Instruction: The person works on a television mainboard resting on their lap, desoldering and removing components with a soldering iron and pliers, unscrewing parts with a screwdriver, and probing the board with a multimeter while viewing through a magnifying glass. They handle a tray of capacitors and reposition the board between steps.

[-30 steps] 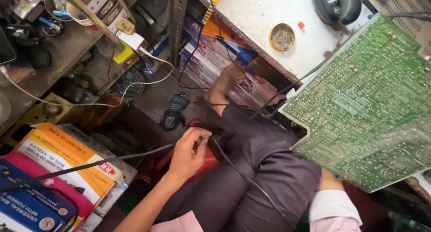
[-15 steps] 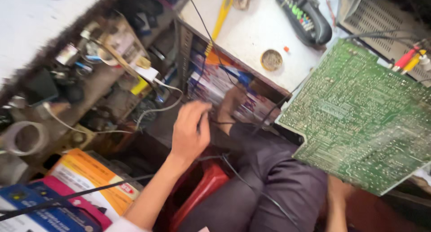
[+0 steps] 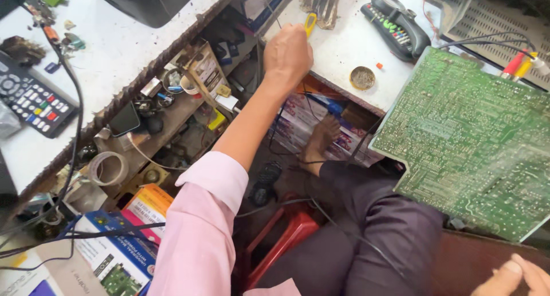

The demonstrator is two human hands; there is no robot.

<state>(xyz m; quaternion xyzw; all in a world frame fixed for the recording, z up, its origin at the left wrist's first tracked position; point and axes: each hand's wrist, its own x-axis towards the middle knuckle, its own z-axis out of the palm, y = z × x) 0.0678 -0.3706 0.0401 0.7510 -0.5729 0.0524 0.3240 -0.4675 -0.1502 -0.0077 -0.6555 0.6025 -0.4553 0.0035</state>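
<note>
My left hand [image 3: 288,52] is stretched up to the edge of the white workbench [image 3: 349,47], fingers closed around a yellow-handled tool [image 3: 310,23] that lies there. A thin black cable [image 3: 344,227] runs over my lap. A large green circuit board [image 3: 475,141] rests tilted on my right knee, solder side up. My right hand [image 3: 513,277] shows only partly at the bottom right corner, below the board's lower edge; its grip is hidden.
On the bench lie a black remote [image 3: 396,24] and a small round tin [image 3: 362,77]. A second white table [image 3: 97,72] at left carries another remote [image 3: 31,98]. A cluttered shelf, coloured boxes [image 3: 123,244] and a red stool [image 3: 286,239] surround my legs.
My left hand has risen from the cable at my lap up to the bench edge and closed on the yellow-handled tool. The view has tilted upward and left.
</note>
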